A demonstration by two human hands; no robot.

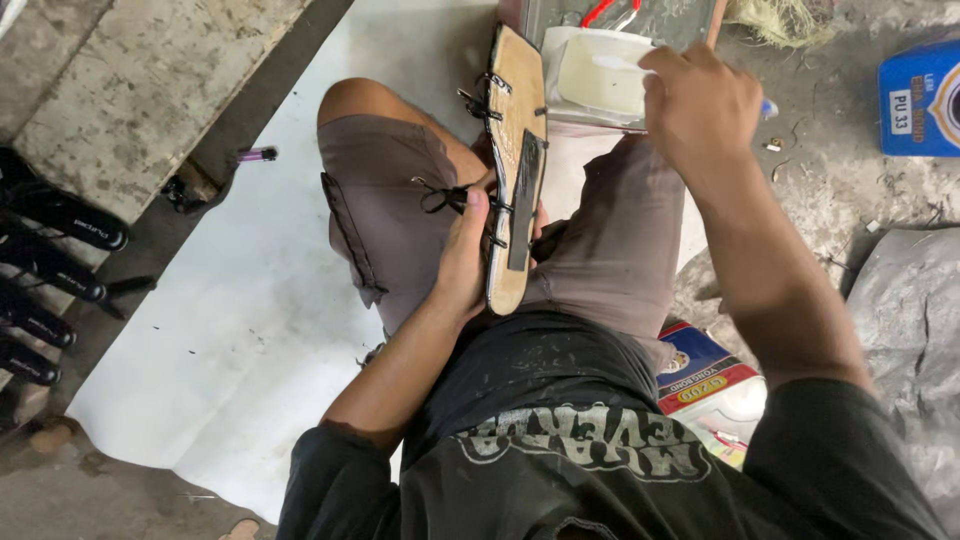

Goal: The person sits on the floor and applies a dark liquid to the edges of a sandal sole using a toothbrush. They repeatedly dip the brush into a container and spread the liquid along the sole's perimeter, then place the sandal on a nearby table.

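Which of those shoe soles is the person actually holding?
The tan sole with black straps, gripped by the left hand on the lap; the black ones lie untouched at left.

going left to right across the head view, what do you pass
black sandal straps → purple lighter → left hand → sandal sole → white glue tub → right hand → blue box

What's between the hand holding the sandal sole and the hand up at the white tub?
In the head view, the tan sandal sole itself spans the gap between left hand and right hand, over the lap; the white tub sits beyond.
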